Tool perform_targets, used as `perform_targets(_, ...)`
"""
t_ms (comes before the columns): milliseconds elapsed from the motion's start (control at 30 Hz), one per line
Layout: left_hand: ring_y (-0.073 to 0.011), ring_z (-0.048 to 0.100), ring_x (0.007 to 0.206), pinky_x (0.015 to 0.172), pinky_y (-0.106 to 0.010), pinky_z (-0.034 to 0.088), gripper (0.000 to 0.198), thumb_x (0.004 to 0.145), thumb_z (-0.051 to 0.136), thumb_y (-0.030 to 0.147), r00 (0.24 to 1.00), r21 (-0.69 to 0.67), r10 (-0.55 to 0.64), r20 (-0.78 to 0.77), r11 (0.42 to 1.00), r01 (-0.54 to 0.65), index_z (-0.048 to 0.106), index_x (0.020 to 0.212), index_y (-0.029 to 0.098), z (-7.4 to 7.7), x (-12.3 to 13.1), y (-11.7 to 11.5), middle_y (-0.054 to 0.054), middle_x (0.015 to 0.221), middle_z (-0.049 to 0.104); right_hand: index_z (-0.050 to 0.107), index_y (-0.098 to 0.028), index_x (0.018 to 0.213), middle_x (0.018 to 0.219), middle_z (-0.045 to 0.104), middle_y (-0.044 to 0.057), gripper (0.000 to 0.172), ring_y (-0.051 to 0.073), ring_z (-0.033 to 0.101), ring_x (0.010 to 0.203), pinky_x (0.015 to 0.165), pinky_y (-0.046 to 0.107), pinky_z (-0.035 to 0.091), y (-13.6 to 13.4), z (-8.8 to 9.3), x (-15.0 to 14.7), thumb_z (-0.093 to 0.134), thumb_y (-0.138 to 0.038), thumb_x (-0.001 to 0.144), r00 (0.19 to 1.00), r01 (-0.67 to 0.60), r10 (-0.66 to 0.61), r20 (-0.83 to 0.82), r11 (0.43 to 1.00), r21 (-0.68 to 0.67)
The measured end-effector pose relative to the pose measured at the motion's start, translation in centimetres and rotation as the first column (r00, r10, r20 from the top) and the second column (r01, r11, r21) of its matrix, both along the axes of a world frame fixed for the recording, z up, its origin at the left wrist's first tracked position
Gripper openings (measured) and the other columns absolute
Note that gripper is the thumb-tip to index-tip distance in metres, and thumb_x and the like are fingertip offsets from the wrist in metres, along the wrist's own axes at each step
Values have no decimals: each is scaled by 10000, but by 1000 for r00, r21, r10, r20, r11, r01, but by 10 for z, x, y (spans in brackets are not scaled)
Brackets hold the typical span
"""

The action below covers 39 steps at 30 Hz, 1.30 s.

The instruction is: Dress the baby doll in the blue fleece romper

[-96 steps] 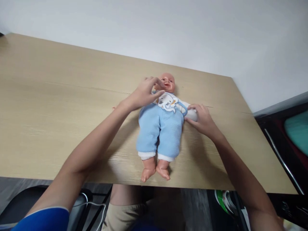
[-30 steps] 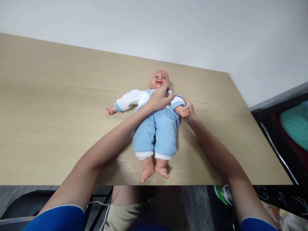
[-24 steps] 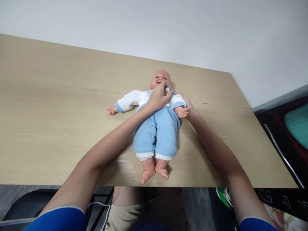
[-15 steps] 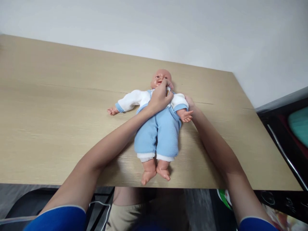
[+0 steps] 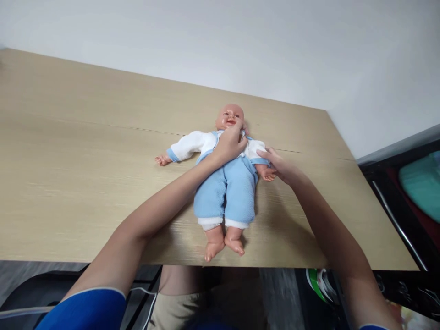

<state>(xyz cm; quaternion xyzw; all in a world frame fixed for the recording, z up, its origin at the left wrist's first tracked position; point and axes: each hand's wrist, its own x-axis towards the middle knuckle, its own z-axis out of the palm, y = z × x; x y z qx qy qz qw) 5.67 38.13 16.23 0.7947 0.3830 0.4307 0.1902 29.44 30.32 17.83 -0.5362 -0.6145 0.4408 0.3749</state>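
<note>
A baby doll [image 5: 225,188] lies face up on the table, feet toward me. It wears light blue trousers and a white top with blue cuffs. Across its chest rests my left hand [image 5: 232,144], closed on the clothing near the collar, with fingers close below the doll's chin; part of the collar is hidden under it. My right hand [image 5: 282,166] is at the doll's arm on the right side, thumb and fingers on the white sleeve [image 5: 255,149] just above the blue cuff. The doll's other arm stretches out to the left, untouched.
The wooden table [image 5: 85,183] runs up to a pale wall [image 5: 220,50]. Below its front edge at left is a black chair [image 5: 37,286]. On the right stands a dark frame with a teal item [image 5: 421,178] in it. A white cable [image 5: 149,307] hangs near my legs.
My right hand has come out from behind the doll's arm and now lies over its sleeve. My left hand stays on the chest. The view has shifted slightly.
</note>
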Motion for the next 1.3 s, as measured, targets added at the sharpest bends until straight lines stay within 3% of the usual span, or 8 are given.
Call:
perform_targets(167,-284,774,914,858,-427,560,356,1011,674,196,999,-21,37,-3,999,-37,591,1355,236,2,2,-5,-109,1131,814,735,-300,1554,1280,894,109,786,326,864,1036,813,443,763,-33,16,25,1010,-586,875,994,109,-111,3,975,-192)
perform_targets(267,-287,764,896,842,-422,547,399,993,719,233,999,-32,32,-30,999,-33,607,1375,234,1,2,-5,-73,1037,799,826,-280,1407,1393,885,121,690,324,851,1093,836,428,744,-39,6,41,1009,-630,841,985,171,-169,32,981,-93)
perform_targets(433,-285,762,960,864,-417,538,237,1011,703,237,998,-20,3,-64,1000,-4,660,1244,238,2,1,-5,-78,1064,807,871,-257,1150,1172,909,101,562,309,817,962,883,470,728,-39,-17,65,1000,-649,769,957,240,-255,141,964,114)
perform_targets(667,-308,770,1082,942,-436,559,262,1027,616,153,999,38,53,-13,998,-52,624,1269,251,4,-2,-9,-123,1202,818,849,-267,1113,1067,883,82,509,318,815,936,882,487,721,-36,-22,89,989,-622,777,964,199,-216,158,973,120)
perform_targets(833,-307,764,1010,923,-446,561,171,1026,653,184,998,13,34,-58,999,-33,641,1185,246,4,-1,-8,-110,1109,816,817,-277,1233,1307,880,116,601,353,832,1162,1094,557,708,-35,-28,85,1002,-653,803,965,217,-239,105,959,182)
perform_targets(1067,-348,765,1077,976,-480,580,309,1054,690,277,991,8,10,-130,1000,-9,655,1357,222,10,-3,-14,-113,1074,801,773,-274,1344,1505,751,175,763,377,810,1236,1136,625,704,-32,-40,87,973,-800,829,920,296,-363,148,891,343)
perform_targets(1200,-430,729,1232,1156,-607,539,298,1081,677,321,973,100,58,-225,994,-36,697,1351,198,18,-3,-20,-186,1193,809,799,-272,1329,1503,762,190,540,469,667,1513,1378,807,449,-46,-28,69,846,-711,1018,805,159,-478,351,744,649)
perform_targets(1300,-495,642,1432,1307,-699,416,267,1108,643,332,943,178,120,-312,982,-66,731,1314,186,28,-5,-27,-242,1348,782,790,-283,1335,1448,791,177,418,403,740,1376,1239,670,604,-57,-22,37,722,-643,1134,904,78,-318,285,780,621)
